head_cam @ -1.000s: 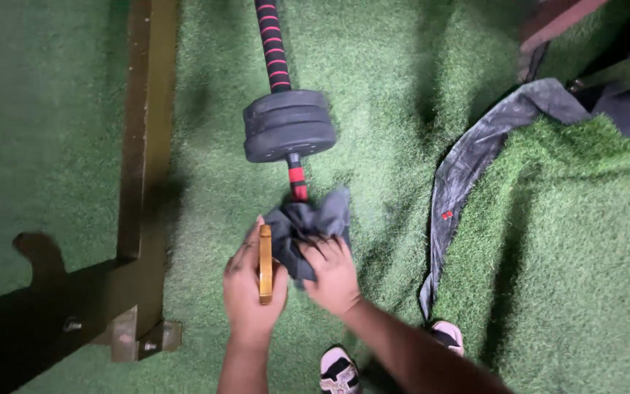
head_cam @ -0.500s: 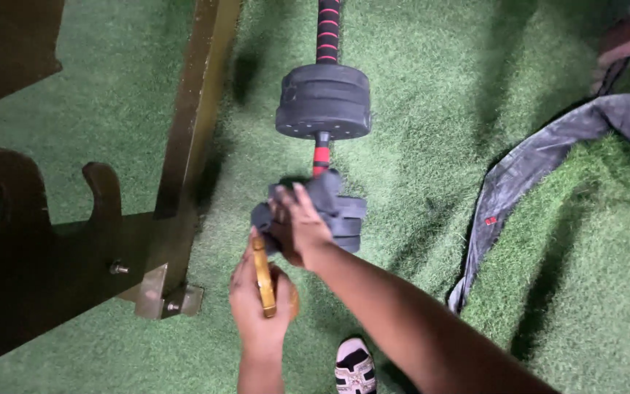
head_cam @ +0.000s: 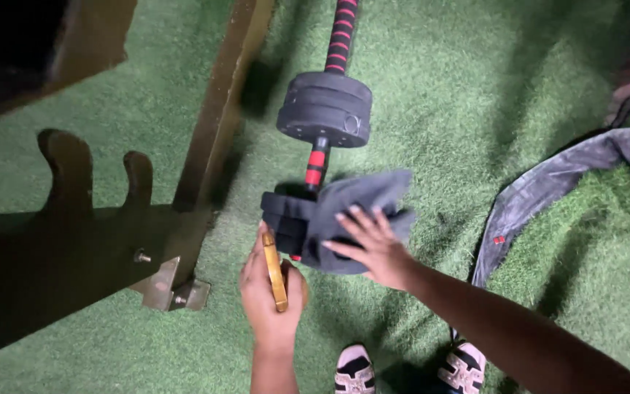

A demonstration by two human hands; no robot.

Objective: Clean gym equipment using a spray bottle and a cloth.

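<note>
Two hands are at work over the near end of a dumbbell bar (head_cam: 316, 166) that lies on green artificial turf (head_cam: 475, 87). Your right hand (head_cam: 371, 244) is spread flat, fingers open, pressing a dark grey cloth (head_cam: 344, 208) against the end of the bar, so it rests on the cloth rather than gripping it. The cloth is draped over that end and hides what lies beneath it, apart from a dark edge on its left side. Your left hand (head_cam: 271, 295) is closed around a flat, gold-coloured object (head_cam: 276, 271), held on edge just beside the cloth's lower left corner. Further up the bar sits a stack of black weight plates (head_cam: 326, 109), and beyond them the red-and-black ribbed grip (head_cam: 340, 36). To your left stands a dark metal rack (head_cam: 213, 131), its foot plate bolted down near your left hand. A grey strip of fabric (head_cam: 548, 182) lies on the turf well to your right. Your white shoes (head_cam: 355, 368) show at the bottom edge.
</note>
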